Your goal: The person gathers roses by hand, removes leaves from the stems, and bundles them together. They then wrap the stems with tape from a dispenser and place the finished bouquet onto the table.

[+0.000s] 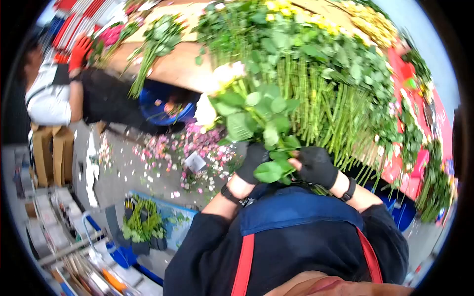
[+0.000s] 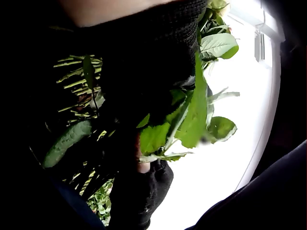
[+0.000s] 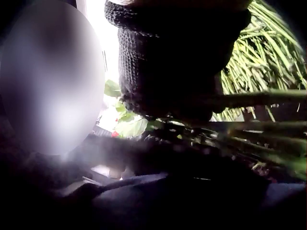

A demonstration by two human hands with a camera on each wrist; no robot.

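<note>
In the head view, a bunch of white roses point(image 1: 224, 81) with broad green leaves point(image 1: 269, 118) is held upright before the person's chest. The left hand point(image 1: 253, 160), in a black knit glove, grips its stems below the blooms. Close beside it, the black-gloved right hand point(image 1: 316, 165) has its bare thumb tip against the lower leaves point(image 1: 274, 170) and curls around the stems. The right wrist view shows green stems point(image 3: 268, 129) running out past the glove. Leaves point(image 2: 192, 115) stick out between the two hands in the left wrist view.
A table ahead holds a dense row of cut stems point(image 1: 321, 106) and yellow flowers point(image 1: 316, 19). A blue bucket point(image 1: 155, 116) stands under its left part. Petals point(image 1: 197, 148) litter the floor. Another person point(image 1: 54, 93) in red gloves works at the left; a blue cart point(image 1: 180, 219) carries greenery.
</note>
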